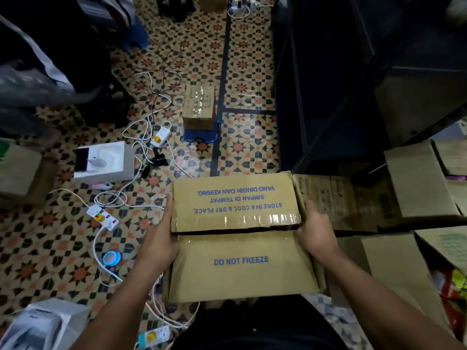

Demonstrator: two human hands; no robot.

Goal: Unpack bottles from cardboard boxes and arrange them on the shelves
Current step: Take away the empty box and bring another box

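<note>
While two hands hold it, one brown cardboard box sits between them, right in front of the person. Its two top flaps are closed, with a dark gap between them and shiny tape on the far flap. The left hand presses flat on the left side, thumb up along the edge. The right hand grips the right side, fingers bent round the corner. Past the right hand sit more brown boxes, some open, beside a dark shelf. Far ahead of the hands, one small taped box stands on one blue stool. Left of the left hand, white cables and three power strips lie on the patterned floor.
</note>
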